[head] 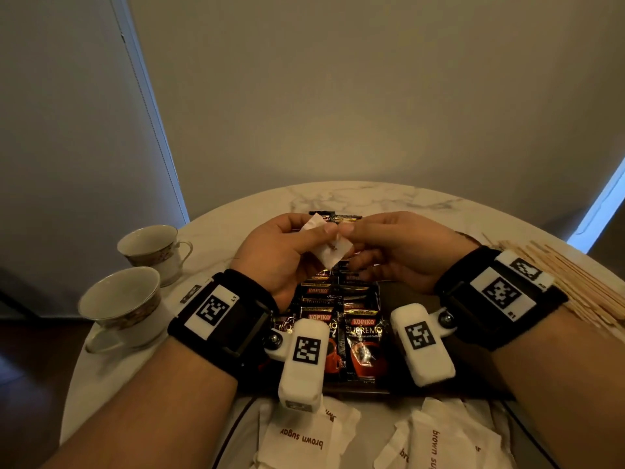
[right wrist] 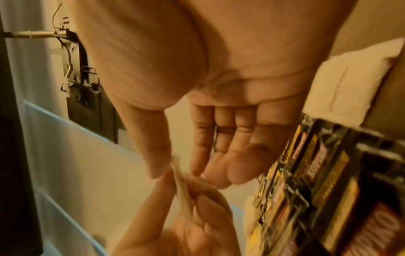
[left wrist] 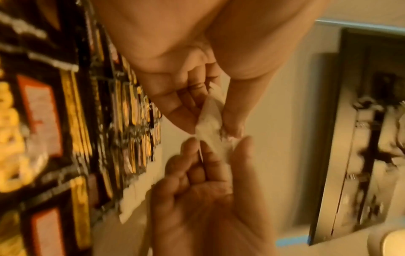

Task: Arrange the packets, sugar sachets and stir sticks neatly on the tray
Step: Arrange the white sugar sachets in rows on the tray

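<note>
A white sugar sachet [head: 333,253] hangs in the air between both hands, above the far part of the dark tray [head: 404,292]. My left hand [head: 323,236] pinches its left side between thumb and fingers. My right hand [head: 351,236] pinches its upper right corner. The left wrist view shows the crumpled sachet [left wrist: 209,124] between the two sets of fingertips; the right wrist view shows the sachet [right wrist: 181,187] edge-on. Black coffee packets [head: 363,333] lie overlapped in two rows on the tray. Wooden stir sticks [head: 575,282] lie piled on the table to the right.
Several loose "brown sugar" sachets [head: 301,438] lie on the round marble table [head: 372,198] in front of the tray. Two teacups [head: 152,248] [head: 121,302] stand at the left edge. A wall stands close behind the table.
</note>
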Demonstrator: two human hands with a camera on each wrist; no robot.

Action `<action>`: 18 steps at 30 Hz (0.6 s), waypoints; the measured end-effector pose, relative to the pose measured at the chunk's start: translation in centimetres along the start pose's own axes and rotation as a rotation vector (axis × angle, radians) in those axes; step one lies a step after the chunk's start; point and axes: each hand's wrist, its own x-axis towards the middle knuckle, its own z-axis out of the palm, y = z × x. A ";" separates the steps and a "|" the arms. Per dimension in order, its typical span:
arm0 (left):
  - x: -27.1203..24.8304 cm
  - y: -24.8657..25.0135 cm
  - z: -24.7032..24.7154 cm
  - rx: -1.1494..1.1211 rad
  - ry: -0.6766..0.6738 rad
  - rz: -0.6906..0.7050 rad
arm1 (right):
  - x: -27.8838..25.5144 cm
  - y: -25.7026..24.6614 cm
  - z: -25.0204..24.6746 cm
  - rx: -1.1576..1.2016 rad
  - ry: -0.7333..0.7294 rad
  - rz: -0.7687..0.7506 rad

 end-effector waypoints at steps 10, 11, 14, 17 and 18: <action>0.1 0.4 -0.8 0.102 -0.051 0.095 | 1.2 0.5 0.3 0.168 0.112 -0.129; 0.0 0.4 -0.8 0.137 -0.054 0.115 | 1.2 0.5 0.4 0.164 0.109 -0.142; -0.1 0.4 -0.7 0.219 -0.064 0.153 | 1.0 0.4 0.5 0.146 0.069 -0.155; -0.1 0.3 -0.7 0.272 -0.071 0.163 | 1.1 0.4 0.8 0.099 0.058 -0.186; -0.1 0.3 -0.7 0.280 -0.069 0.166 | 1.2 0.4 0.8 0.113 0.076 -0.212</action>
